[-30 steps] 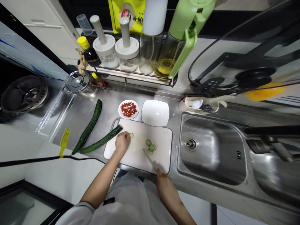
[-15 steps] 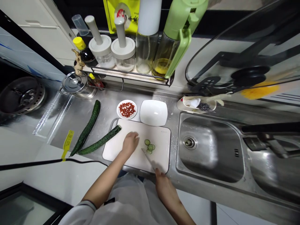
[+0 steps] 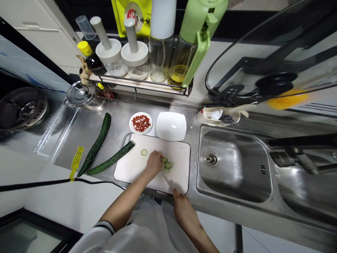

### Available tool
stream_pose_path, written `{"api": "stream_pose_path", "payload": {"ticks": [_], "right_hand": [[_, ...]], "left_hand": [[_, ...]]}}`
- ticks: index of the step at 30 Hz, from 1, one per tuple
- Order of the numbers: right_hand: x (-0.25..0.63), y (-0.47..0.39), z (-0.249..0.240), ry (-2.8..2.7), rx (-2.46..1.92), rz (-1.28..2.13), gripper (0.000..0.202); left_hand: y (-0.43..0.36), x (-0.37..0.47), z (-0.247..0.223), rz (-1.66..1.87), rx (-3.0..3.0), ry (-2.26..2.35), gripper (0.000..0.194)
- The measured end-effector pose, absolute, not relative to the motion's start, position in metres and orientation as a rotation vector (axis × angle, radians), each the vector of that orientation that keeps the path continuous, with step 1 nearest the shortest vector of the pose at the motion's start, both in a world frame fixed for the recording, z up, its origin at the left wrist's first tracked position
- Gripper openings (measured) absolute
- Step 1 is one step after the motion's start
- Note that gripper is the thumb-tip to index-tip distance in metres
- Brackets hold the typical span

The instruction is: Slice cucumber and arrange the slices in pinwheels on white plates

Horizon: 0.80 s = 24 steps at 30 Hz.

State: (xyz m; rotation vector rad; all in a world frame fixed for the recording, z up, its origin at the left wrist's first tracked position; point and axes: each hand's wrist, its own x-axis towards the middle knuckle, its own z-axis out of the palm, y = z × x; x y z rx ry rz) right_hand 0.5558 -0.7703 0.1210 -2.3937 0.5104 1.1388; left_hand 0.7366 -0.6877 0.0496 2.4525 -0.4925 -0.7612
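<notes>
My right hand is closed around the handle of a knife, whose blade rests low over the white cutting board and points up toward the slices. Several round cucumber slices lie in a small overlapping group right of the blade tip. At their left edge, my left hand has its fingers bent and pinched on a cucumber slice, mostly covered by the fingertips. One separate slice lies flat on the board's left part. A cut cucumber rests its end on the board's left edge.
A whole cucumber lies left on the steel counter. Behind the board stand a plate of red pieces and a white bowl. The sink is to the right. A rack with jars and bottles runs along the back.
My left hand has moved right to the slice group. A single slice now shows on the board's left part, where none was visible before. The knife has barely moved.
</notes>
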Motion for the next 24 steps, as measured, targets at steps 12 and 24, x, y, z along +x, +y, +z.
{"api": "stream_pose_path", "payload": {"ticks": [12,24], "right_hand": [[0.5547,-0.7707,0.1204,0.529,-2.39,1.133,0.059],[0.5564,-0.7704,0.1226,0.516,-2.376,1.131,0.057]], "left_hand": [[-0.6877,0.7336,0.0471,-0.678,2.476,-0.497,0.007],[-0.6891,0.7374,0.0451,-0.69,2.428,-0.565,0.008]]}}
